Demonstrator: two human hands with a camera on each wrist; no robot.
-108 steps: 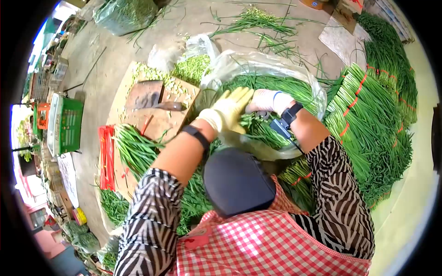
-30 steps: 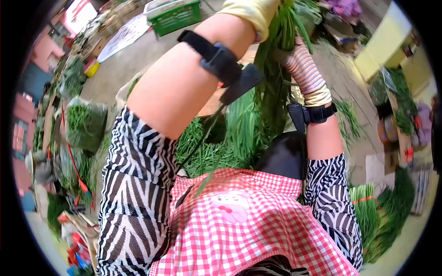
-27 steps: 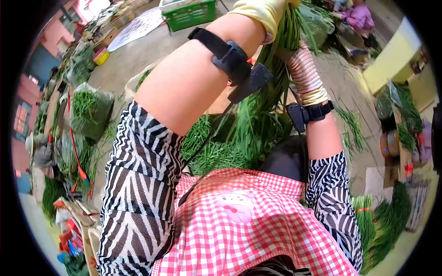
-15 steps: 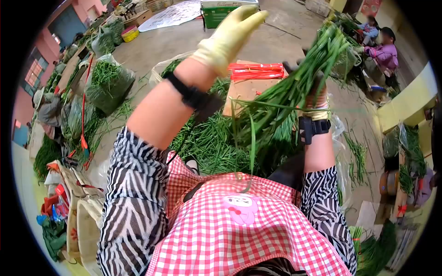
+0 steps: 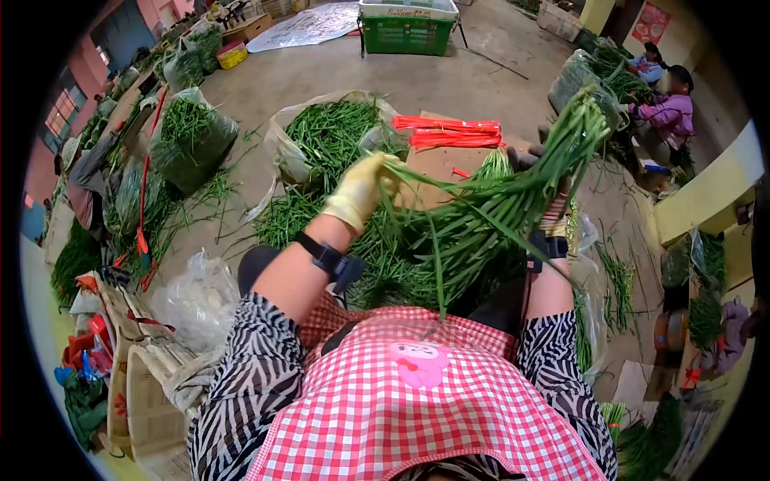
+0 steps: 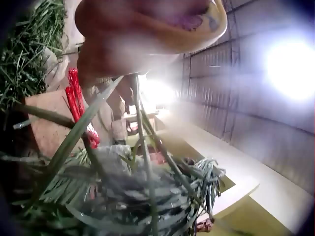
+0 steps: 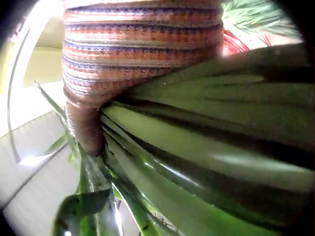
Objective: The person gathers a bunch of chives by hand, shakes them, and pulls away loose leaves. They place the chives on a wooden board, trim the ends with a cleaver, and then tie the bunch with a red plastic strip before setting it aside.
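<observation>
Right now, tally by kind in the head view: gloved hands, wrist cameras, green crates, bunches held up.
Gloved hands: 2 (left hand, right hand)
Wrist cameras: 2 (left, right)
Green crates: 1
Held-up bunches: 1
Total: 6

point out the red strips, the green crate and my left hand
Red strips (image 5: pixel 453 139): head view, middle of the bundle.
Green crate (image 5: pixel 407 37): head view, side wall.
Left hand (image 5: pixel 360 189): head view, back of the glove.

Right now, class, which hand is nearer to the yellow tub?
The left. The tub sits ahead and well off to the left. The left hand is on that side; the right hand, gripping greens, is farther across.
</observation>
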